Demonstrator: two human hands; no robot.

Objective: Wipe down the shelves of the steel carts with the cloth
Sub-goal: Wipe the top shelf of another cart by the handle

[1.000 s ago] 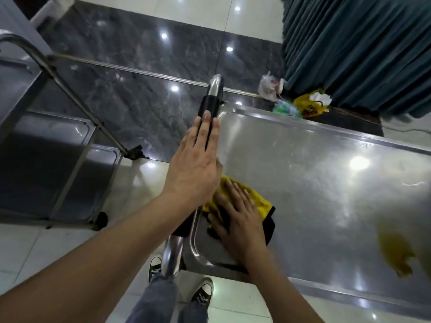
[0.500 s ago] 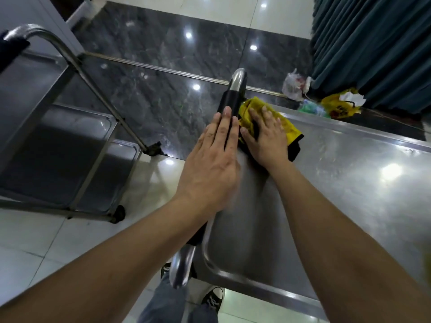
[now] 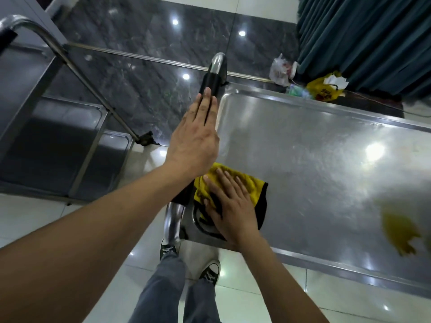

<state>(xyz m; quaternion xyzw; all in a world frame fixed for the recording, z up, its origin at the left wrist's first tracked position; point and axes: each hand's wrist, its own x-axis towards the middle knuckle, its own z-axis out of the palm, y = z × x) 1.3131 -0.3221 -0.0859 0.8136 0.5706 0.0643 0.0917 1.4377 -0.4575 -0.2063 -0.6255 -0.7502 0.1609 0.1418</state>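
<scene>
- The right hand [image 3: 229, 206] is lying flat, fingers straight and spread, pressing the yellow and black cloth [image 3: 245, 190] onto the top shelf [image 3: 314, 148] of the steel cart.
- The cloth is sitting at the shelf's near corner, beside the handle end, part of it lapping against the raised rim there.
- Half a second ago the same hand and cloth were up at the far corner of this end; they are now coming back along the end edge toward the person, so the hand is stroking to and fro along that strip.
- The left hand [image 3: 196, 138] is resting flat, fingers straight and together, along the cart's push handle [image 3: 213, 75], gripping nothing; it is staying where it was, seemingly steadying the cart.
- The long stretch of shelf running away to the right is showing glare and streaks; whether it has been wiped I cannot tell.
- A second steel cart [image 3: 58, 141] is standing to the left, well apart from both hands.
- Judging from this, the wiping is at an early stage: one end of one shelf is being covered, with the rest of the shelf, any lower shelves and the other cart probably still to do.
</scene>
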